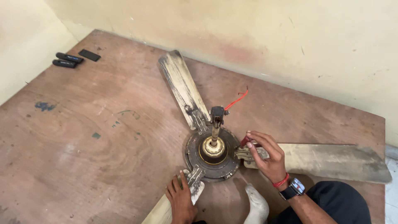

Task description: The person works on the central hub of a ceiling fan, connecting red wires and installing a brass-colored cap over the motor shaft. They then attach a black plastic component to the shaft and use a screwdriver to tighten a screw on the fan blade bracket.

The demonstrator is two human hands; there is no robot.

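A dirty ceiling fan lies on a wooden floor, its round motor housing (212, 154) facing up with a brass cup and short rod (215, 124) in the middle. Three grimy cream blades spread from it: one toward the wall (182, 87), one to the right (331, 161), one toward me (166, 209). My left hand (181, 201) presses flat on the near blade's bracket. My right hand (267, 157) rests on the right blade's bracket, fingers closed on a small red-handled tool (244, 141). A red wire (237, 99) sticks out behind the rod.
Two black cylindrical objects (66, 60) and a flat black rectangle (89, 55) lie at the far left corner. Cream walls bound the floor at the back and left. My white-socked foot (257, 205) and dark-trousered knee (331, 203) are beside the fan.
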